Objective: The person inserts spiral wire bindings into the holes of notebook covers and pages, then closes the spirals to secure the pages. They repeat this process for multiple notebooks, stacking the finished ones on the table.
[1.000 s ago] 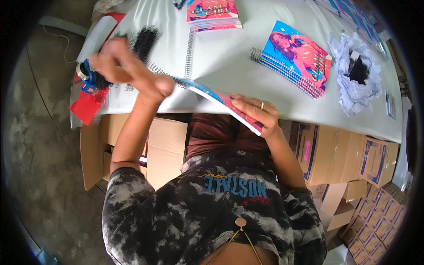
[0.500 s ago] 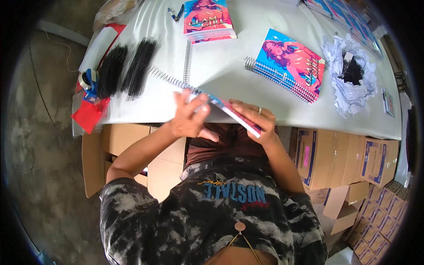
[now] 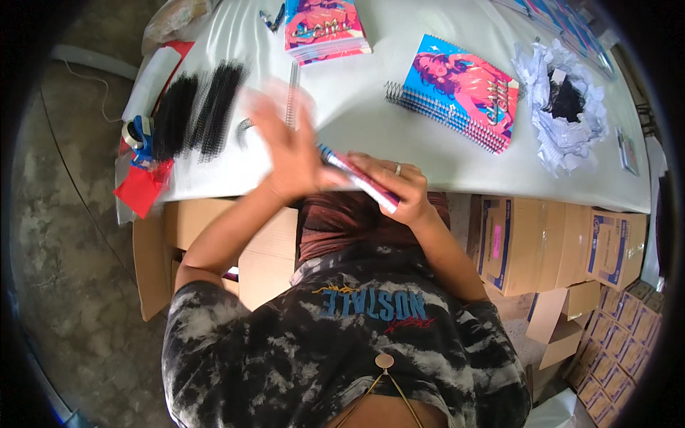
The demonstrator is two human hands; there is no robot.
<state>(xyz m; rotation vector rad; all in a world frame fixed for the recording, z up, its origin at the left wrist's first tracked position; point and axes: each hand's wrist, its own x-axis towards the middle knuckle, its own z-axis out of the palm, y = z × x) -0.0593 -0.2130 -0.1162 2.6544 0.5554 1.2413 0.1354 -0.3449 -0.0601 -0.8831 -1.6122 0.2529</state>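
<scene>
My right hand (image 3: 401,187) is closed around the lower end of a thin notebook (image 3: 365,184), held tilted above the table's near edge. A wire coil sticks out past the notebook's far end; its loose tip (image 3: 245,130) shows left of my left hand. Fingers spread and blurred by motion, my left hand (image 3: 291,158) is over the coil, its thumb close to the notebook. It hides most of the coil, and I cannot tell whether it touches it. Another straight coil (image 3: 292,89) lies on the table behind that hand.
Black coils (image 3: 214,107) lie at the left beside a blue tape dispenser (image 3: 141,141) and red plastic (image 3: 143,189). Notebook stacks stand at the back (image 3: 327,32) and right (image 3: 464,93). Crumpled white paper (image 3: 546,135) holds black coils. Cardboard boxes (image 3: 535,246) sit below the table edge.
My left hand has lifted off the notebook's spine and swung up and left, fingers spreading. My right hand and the notebook have shifted slightly left and lower.
</scene>
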